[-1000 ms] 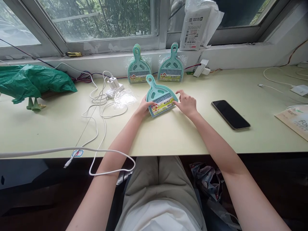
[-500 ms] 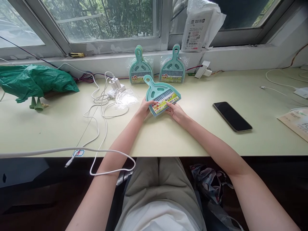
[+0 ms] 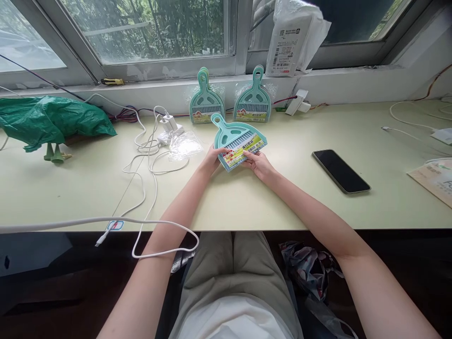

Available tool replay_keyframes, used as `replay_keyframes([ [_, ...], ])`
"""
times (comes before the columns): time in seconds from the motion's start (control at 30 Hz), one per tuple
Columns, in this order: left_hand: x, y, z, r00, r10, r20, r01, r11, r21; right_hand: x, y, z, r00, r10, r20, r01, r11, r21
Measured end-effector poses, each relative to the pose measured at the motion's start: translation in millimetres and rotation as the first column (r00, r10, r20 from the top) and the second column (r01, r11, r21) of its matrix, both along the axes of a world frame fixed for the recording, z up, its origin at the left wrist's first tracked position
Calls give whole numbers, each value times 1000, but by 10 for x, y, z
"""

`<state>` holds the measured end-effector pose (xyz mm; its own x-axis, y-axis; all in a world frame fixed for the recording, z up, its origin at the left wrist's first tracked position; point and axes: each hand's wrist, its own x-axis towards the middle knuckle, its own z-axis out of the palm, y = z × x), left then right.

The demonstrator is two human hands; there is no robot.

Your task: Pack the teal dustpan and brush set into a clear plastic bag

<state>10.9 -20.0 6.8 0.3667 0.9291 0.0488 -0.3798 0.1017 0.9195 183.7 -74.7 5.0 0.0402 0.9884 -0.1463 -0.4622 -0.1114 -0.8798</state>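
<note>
I hold a small teal dustpan-and-brush set point(image 3: 236, 137) with a colourful label, tilted up just above the pale table point(image 3: 247, 202), its handle pointing away to the left. My left hand point(image 3: 212, 159) grips its left lower corner. My right hand point(image 3: 259, 164) grips its lower edge from the right. Two more sets of the same kind, one point(image 3: 206, 101) and another point(image 3: 253, 99), lean upright against the ledge under the window.
White cables and a charger point(image 3: 165, 126) lie left of centre beside a clear plastic wrapper point(image 3: 184, 145). A green plastic bag point(image 3: 49, 120) sits far left. A black phone point(image 3: 341, 170) lies to the right, with a paper packet point(image 3: 434, 179) at the far right. A white parcel point(image 3: 291, 40) stands on the sill.
My right hand moved from the dustpan set's right side to its lower edge and closed on it. The set lifted slightly and tilted up.
</note>
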Motion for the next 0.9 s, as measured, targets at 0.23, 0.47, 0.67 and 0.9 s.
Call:
replay_keyframes([
  [0.23,-27,-30,45,999,-19,-38,21,999,39,11,-2,13,1000,-10,4,10,1000,9],
  [0.47,-140,137,12,960,207,-191,-187,975,118,41,-5,-2,999,-42,24,42,999,27],
  [0.67,-395,96,124,427,782,-454,-372,610,700,107,17,-10,990,-137,19,136,991,9],
  [0.9,-454,124,117,168,809,-563,-435,574,694,178,66,-47,987,-156,26,156,988,0],
])
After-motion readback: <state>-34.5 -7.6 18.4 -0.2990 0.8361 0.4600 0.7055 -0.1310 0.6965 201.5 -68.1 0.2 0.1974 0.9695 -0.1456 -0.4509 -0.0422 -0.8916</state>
